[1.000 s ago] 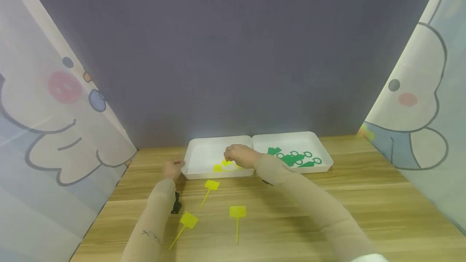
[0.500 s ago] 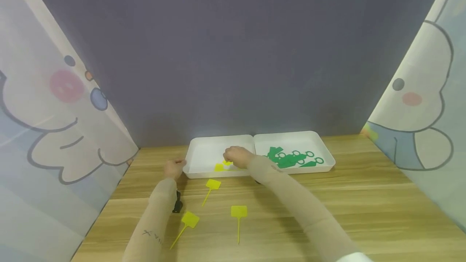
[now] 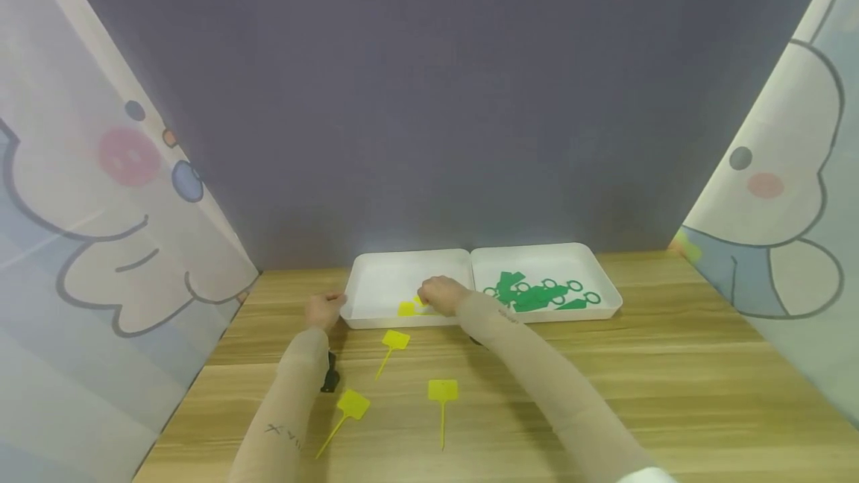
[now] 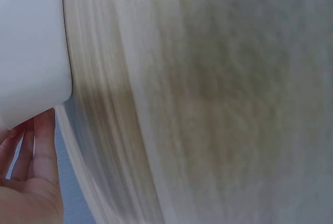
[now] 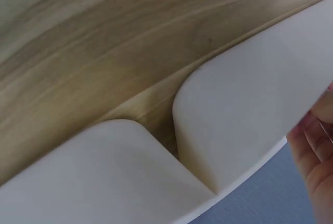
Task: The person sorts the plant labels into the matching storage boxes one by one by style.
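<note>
My left hand (image 3: 324, 309) grips the left rim of the left white tray (image 3: 376, 323); the left wrist view shows its fingers (image 4: 44, 151) against the outside of the tray's end. My right hand (image 3: 443, 294) is inside that tray's front right part, its fingers bent down at the yellow plant labels (image 3: 406, 308). Its fingertips are hidden in the head view. In the right wrist view the tray wall (image 5: 250, 99) covers part of the fingers (image 5: 307, 143), so whether they pinch a label cannot be told.
Three yellow plant labels with thin stems, one of them nearest the viewer's middle (image 3: 443, 391), lie on the wooden table (image 3: 671, 364) before the tray. Green ring-ended tags (image 3: 537, 298) lie in the right white tray (image 3: 537, 250), which adjoins the left one. A dark wall (image 3: 443, 110) stands behind.
My right hand has come slightly lower and nearer over the yellow labels in the tray. The left hand stays at the rim. The whole head view has shifted slightly.
</note>
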The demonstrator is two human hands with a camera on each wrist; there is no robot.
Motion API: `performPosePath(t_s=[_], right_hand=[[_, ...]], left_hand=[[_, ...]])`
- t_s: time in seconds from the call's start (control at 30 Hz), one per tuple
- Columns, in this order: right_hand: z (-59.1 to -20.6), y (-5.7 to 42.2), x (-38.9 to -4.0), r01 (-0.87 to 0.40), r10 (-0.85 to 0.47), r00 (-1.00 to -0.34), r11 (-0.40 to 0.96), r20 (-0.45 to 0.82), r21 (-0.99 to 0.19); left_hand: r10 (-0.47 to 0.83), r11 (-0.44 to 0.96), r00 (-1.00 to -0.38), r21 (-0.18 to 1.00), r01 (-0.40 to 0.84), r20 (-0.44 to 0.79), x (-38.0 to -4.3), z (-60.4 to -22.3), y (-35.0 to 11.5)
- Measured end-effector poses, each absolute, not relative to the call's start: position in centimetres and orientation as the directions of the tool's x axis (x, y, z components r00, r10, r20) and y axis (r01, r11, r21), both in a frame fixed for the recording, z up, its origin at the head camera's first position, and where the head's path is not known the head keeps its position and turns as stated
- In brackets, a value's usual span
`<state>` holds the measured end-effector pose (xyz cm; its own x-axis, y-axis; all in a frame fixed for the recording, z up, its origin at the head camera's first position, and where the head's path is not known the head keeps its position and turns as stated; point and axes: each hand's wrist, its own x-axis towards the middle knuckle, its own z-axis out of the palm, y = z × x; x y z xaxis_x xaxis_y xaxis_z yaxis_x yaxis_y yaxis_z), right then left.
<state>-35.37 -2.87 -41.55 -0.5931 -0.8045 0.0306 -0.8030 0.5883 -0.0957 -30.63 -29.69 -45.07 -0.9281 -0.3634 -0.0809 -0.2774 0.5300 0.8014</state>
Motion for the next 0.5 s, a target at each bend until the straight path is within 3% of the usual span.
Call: performPosePath(t_s=[0.5], right_hand=[[-42.6,-3.1,-35.1,-0.81,-0.818,-0.575,0.564,0.032,-0.16]], left_hand=[[-0.372,0.538,-0.927,0.801,-0.264,-0.056,-30.0,-44.5,-29.0]])
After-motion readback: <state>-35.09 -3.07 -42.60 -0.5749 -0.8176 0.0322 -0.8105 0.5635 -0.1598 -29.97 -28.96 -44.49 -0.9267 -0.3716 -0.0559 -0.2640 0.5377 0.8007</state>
